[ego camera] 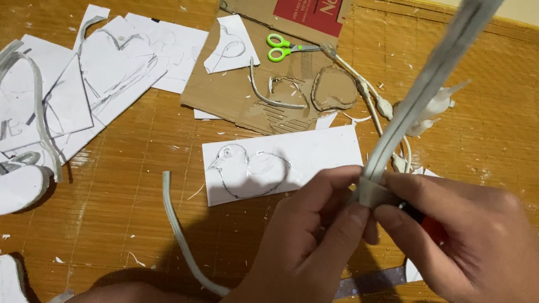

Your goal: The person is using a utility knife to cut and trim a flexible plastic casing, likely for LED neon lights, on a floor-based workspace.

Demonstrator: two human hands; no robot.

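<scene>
Both my hands meet low in the picture on a long grey-white foam strip (435, 64) that rises steeply to the top right edge. My left hand (311, 241) pinches the strip's folded lower end between thumb and fingers. From the right, my right hand (466, 238) grips the same fold with thumb and forefinger. A small red and black object (428, 223) is tucked in my right palm; its kind is unclear. Just behind my hands lies a white sheet (314, 151) with a heart-like outline drawn on it.
Green-handled scissors (282, 47) lie on a brown cardboard piece (224, 92) beside a cardboard heart cutout (335, 90). A white cable (370, 92) runs to a white tool (435, 109). Another loose strip (181, 238) curves over the bamboo mat (123, 168). Marked white sheets (112, 67) lie at the left.
</scene>
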